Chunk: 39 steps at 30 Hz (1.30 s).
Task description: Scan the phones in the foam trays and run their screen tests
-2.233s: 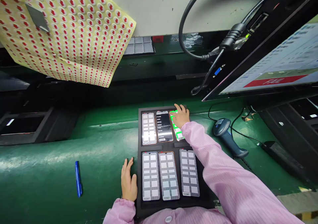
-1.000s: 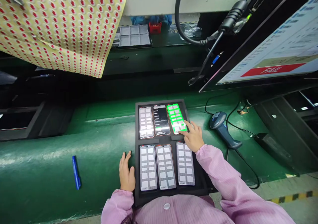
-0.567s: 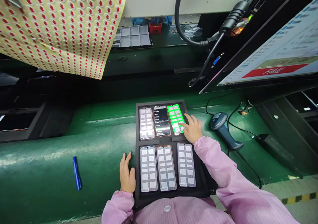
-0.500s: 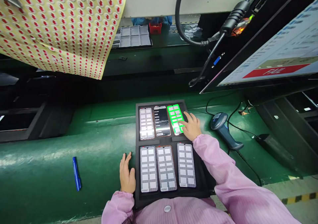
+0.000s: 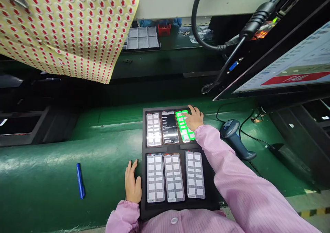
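My right hand (image 5: 195,118) reaches over a smartphone with a bright green grid screen (image 5: 183,128), a finger on or just above its upper part. That phone lies tilted in the back right of a black foam tray (image 5: 157,149). Beside it sits a phone with a dark list screen (image 5: 170,128), and left of that a phone with a white grid screen (image 5: 154,129). In the front row lie three more grid-screen phones (image 5: 155,178). My left hand (image 5: 133,184), fingers outstretched and holding nothing, rests at the tray's left edge.
A blue marker (image 5: 80,181) lies left on the green bench. To the right are a barcode scanner (image 5: 233,136) with its cable and a monitor (image 5: 291,74) showing a red FAIL bar. A yellow sheet of red-arrow stickers (image 5: 77,33) hangs upper left; a black cable (image 5: 196,23) loops down.
My right hand has moved from the lower part of the green-screen phone up toward its top end. My left hand stays at the tray's edge. The view has shifted slightly.
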### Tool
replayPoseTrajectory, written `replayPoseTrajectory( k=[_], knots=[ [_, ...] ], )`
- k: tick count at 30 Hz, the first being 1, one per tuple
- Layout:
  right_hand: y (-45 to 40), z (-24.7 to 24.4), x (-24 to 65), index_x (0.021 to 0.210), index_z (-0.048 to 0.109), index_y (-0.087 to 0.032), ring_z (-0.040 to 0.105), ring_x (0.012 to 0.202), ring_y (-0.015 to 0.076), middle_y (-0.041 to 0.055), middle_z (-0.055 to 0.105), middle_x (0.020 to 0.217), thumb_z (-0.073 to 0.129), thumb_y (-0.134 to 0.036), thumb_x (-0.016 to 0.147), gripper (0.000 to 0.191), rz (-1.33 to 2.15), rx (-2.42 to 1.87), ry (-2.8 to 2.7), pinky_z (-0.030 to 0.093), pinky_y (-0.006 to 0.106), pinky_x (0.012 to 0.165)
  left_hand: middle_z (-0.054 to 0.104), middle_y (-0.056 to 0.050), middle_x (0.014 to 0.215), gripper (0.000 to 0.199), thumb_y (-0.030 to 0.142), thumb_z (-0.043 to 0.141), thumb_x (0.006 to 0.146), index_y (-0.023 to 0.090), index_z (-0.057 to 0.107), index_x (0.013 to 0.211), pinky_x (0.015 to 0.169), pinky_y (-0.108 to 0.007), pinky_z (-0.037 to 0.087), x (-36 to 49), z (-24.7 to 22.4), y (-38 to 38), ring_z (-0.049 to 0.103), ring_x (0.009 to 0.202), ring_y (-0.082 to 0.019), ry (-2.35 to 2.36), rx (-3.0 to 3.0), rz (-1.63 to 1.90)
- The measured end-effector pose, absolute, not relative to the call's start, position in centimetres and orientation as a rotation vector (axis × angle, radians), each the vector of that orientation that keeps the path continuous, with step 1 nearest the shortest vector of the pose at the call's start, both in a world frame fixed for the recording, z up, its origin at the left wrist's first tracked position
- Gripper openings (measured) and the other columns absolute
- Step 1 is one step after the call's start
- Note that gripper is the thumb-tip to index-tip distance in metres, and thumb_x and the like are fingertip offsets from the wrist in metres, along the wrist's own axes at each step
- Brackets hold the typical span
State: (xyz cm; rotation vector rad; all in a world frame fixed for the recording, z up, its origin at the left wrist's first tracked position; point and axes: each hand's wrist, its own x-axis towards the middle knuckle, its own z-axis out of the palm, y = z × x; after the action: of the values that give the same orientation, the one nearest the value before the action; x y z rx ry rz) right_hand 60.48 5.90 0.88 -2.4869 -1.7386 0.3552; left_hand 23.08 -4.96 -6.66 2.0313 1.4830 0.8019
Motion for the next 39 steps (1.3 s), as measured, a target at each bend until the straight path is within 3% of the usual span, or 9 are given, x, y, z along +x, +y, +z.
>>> replayPoseTrajectory(
  k=[8, 27, 39],
  knots=[
    [7.2, 1.3, 60.5, 0.116, 0.061, -0.031, 0.02, 0.133, 0.0308, 0.0026, 0.026, 0.147, 0.04, -0.018, 0.08, 0.044, 0.398, -2.52, -1.691, 0.022, 0.056, 0.102, 0.052, -0.012, 0.129, 0.041, 0.032, 0.03, 0.09, 0.02, 0.04, 0.127, 0.107, -0.052, 0.025, 23.2, -6.6, -4.9, 0.028, 0.134, -0.024, 1.465, 2.059, 0.807],
    [1.3, 0.2, 60.9, 0.112, 0.064, -0.033, 0.028, 0.127, 0.0332, 0.0034, 0.037, 0.141, 0.041, -0.015, 0.074, 0.048, 0.24, -2.473, -1.689, 0.029, 0.057, 0.096, 0.051, -0.011, 0.131, 0.042, 0.033, 0.03, 0.09, 0.02, 0.039, 0.129, 0.108, -0.052, 0.023, 23.3, -6.4, -4.8, 0.028, 0.134, -0.025, 1.475, 2.046, 0.792],
    [-2.3, 0.6, 61.3, 0.1, 0.069, -0.029, 0.033, 0.124, 0.0298, 0.0022, 0.046, 0.133, 0.039, -0.013, 0.071, 0.044, 0.173, -2.38, -1.454, 0.033, 0.052, 0.097, 0.052, -0.011, 0.13, 0.043, 0.033, 0.029, 0.089, 0.02, 0.039, 0.13, 0.107, -0.051, 0.024, 23.3, -6.3, -4.8, 0.029, 0.134, -0.025, 1.46, 2.071, 0.799]
  ],
)
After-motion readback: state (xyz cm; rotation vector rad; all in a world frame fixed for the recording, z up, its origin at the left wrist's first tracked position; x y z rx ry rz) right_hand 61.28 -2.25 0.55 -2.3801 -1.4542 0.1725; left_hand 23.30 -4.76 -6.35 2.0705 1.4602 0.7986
